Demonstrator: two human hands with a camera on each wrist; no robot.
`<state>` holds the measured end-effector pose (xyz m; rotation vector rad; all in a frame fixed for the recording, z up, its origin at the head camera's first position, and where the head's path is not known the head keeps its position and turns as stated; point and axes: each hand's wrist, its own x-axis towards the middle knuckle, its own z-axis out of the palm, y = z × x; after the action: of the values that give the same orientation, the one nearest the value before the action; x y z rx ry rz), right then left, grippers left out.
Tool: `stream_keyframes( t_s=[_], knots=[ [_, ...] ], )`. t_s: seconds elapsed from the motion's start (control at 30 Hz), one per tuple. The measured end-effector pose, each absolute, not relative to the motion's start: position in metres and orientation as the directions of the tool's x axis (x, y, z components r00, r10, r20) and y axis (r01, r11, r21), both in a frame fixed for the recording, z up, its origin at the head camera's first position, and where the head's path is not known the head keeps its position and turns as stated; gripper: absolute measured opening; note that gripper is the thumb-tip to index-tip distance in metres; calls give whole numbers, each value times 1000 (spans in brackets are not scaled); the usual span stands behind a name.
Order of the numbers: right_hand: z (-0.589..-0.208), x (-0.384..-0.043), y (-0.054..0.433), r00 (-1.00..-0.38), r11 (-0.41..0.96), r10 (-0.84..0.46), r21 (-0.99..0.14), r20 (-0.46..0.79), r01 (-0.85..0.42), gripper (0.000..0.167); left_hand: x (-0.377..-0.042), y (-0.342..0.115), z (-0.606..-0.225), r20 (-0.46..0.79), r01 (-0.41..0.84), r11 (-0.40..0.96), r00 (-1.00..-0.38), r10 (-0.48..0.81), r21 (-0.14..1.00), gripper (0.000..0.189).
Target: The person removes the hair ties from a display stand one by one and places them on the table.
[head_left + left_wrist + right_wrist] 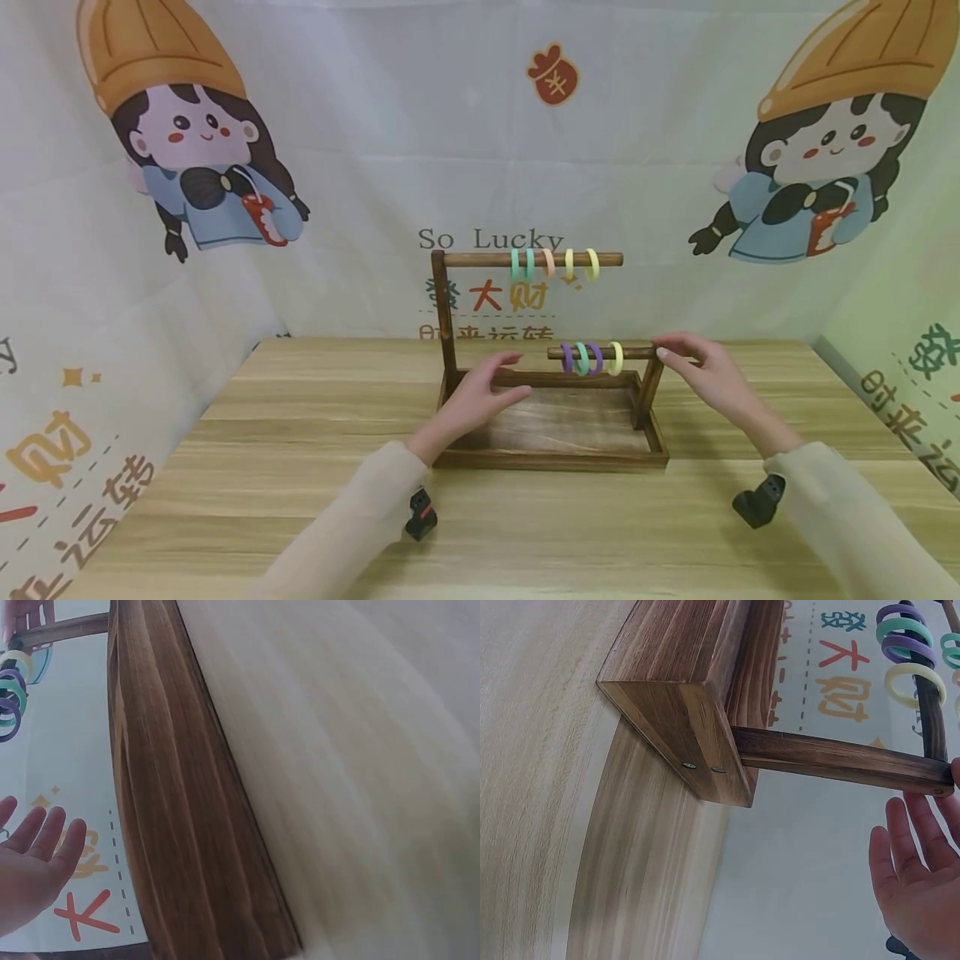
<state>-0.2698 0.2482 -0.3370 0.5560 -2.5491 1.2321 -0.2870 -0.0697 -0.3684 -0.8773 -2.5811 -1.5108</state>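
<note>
A dark wooden display stand [555,460] has a tray base and two bars at different heights. On the upper bar [480,260] hang two teal rings [529,264], a peach ring [549,263] and two yellow rings [592,264]. The lower bar [637,353] carries two purple rings [596,358], a teal ring [581,359] and a yellow ring [616,358]. My right hand [708,375] pinches the top of the short right post [847,761] between thumb and fingers. Above the tray, my left hand [480,400] is held with fingers extended, apart from the lower bar's free end.
The stand rests on a light wood-grain table [315,417]. Behind and beside it hangs a white printed cloth [390,125] with cartoon figures and lettering. Each wrist wears a small black camera, such as the left one [422,514].
</note>
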Motion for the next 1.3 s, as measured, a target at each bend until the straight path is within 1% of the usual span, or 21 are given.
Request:
stream_keyframes(
  t_s=[0.3, 0.47, 0.93, 1.3],
  knots=[
    [-338, -270, 249, -892, 578, -228, -683, 390, -447, 35, -292, -52, -363, 235, 421, 358, -856, 460, 833, 59],
    [-337, -269, 249, -894, 581, -224, -683, 389, -442, 35, -294, -40, -360, 236, 412, 332, -856, 460, 849, 59],
    [-337, -268, 248, -900, 570, -223, -699, 374, -432, 36, -292, -15, -356, 280, 408, 263, -866, 414, 874, 55],
    [-338, -269, 248, -902, 569, -224, -701, 370, -429, 37, -300, -8, -355, 228, 337, 236, -891, 392, 912, 48]
  ],
)
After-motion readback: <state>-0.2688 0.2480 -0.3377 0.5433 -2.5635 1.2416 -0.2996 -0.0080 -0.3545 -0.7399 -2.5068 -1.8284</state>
